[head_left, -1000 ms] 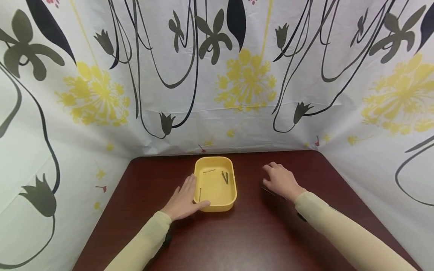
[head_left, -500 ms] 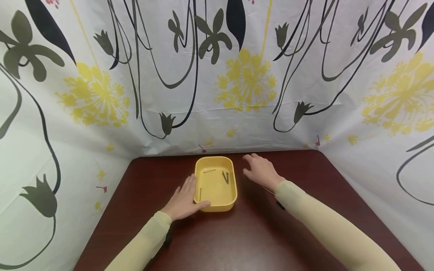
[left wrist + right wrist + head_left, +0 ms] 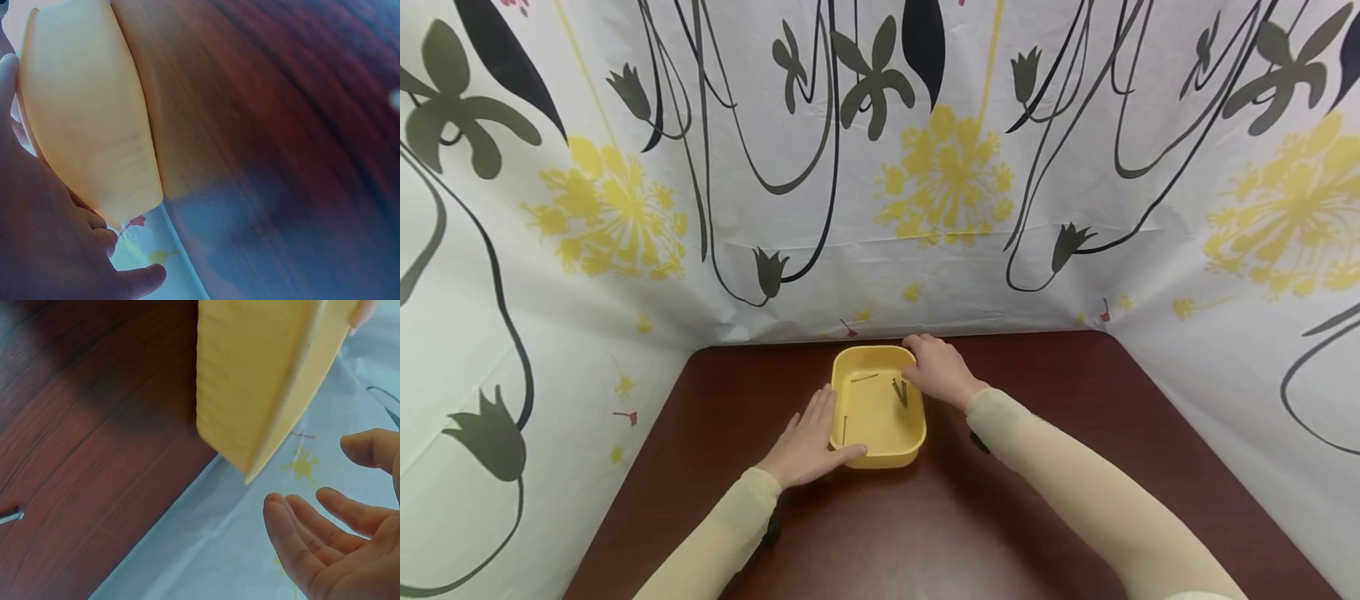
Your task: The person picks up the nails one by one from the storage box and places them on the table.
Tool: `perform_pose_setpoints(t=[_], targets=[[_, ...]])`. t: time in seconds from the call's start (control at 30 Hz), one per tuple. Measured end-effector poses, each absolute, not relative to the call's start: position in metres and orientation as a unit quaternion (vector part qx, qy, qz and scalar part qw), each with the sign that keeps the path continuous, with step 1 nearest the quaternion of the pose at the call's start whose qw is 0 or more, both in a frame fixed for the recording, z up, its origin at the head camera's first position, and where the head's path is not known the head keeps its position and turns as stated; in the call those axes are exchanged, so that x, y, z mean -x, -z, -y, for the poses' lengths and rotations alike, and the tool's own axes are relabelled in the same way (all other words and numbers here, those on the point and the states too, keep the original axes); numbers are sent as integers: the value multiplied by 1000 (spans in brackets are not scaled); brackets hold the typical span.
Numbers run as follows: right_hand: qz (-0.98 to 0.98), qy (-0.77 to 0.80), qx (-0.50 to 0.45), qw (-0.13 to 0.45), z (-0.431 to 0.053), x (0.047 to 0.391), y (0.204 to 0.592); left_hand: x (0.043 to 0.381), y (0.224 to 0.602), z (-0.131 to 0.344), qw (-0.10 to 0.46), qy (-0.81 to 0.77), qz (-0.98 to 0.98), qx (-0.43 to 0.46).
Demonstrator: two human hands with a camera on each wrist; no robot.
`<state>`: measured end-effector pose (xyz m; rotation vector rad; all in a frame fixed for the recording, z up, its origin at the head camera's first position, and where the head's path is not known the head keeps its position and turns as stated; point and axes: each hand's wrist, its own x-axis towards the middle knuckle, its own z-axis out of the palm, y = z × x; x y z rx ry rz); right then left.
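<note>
A yellow plastic tray point(image 3: 880, 432) stands on the table with several thin nails inside: one nail point(image 3: 865, 377) near its far end, a bunch of nails point(image 3: 900, 393) by the right wall, one nail point(image 3: 844, 430) at the left. My left hand point(image 3: 802, 443) rests against the tray's left side with straight fingers, thumb over the near left corner. At the far right corner is my right hand point(image 3: 942, 370); the right wrist view shows its fingers loosely bent beside the tray point(image 3: 256, 369), nothing between them. There, a nail point(image 3: 12, 517) lies on the table.
The dark red-brown table point(image 3: 880, 533) is bounded at the back and sides by a white flower-print cloth point(image 3: 955, 283). The table's far edge runs close behind the tray. In the head view my right forearm point(image 3: 1075, 475) covers part of the table's right side.
My right hand has moved left, from the table's right side to the tray's far right corner. The nail on the table is now hidden in the head view. My left hand stays put.
</note>
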<state>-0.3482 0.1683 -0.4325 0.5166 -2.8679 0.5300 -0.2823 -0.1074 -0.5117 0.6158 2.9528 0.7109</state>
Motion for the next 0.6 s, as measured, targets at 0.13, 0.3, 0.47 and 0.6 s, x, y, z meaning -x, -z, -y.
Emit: perform_pose_setpoints(t=[0.13,0.3,0.47,0.6], targets=[[965,-181,-176,76,-156,353,438,282,511,108,22,-228,-953,-198],[970,-157,-173,62,-144,360,447,283,510,107,26,-226,-953,-200],[979,-117,-164,43,-136,367,454,282,508,106,32,-215,-955,-202],[980,-85,-174,42,-130,371,456,282,506,107,35,-207,-957,-203]])
